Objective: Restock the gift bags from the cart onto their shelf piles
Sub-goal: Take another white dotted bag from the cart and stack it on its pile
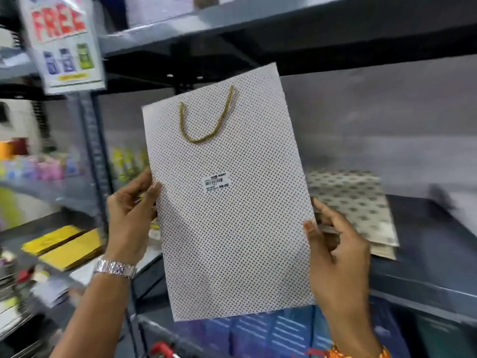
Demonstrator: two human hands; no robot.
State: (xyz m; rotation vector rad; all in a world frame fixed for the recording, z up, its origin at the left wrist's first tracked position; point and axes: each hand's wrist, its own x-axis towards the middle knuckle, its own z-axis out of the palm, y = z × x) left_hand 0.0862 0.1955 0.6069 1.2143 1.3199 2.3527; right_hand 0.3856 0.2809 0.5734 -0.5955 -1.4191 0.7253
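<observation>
Two hands: a flat white gift bag (232, 202) with small dark dots is being held upright in front of the shelving, tilted slightly to the left.
Left hand (130, 215): the bag's left edge is being pinched at about mid-height, with the thumb laid on the dotted front and the other fingers closed behind the edge; a silver wristwatch (114, 267) is being worn on this wrist.
Right hand (335, 249): the bag's right edge is being gripped lower down, the thumb tip pressed on the front near the edge and the fingers curled together behind it.
Bag details: a gold cord handle (206, 120) is lying in a loop against the upper front; a barcode price sticker (216, 182) is stuck near the middle, between the two thumbs.
Shelf pile: a stack of patterned gift bags (356, 205) is lying flat on the grey metal shelf (426, 254), behind and to the right of the held bag, partly hidden by the right hand.
Surroundings: yellow packets (64, 245) are lying on the neighbouring shelf at left, and a blurred "FREE" sign (62, 40) is hanging at upper left.
</observation>
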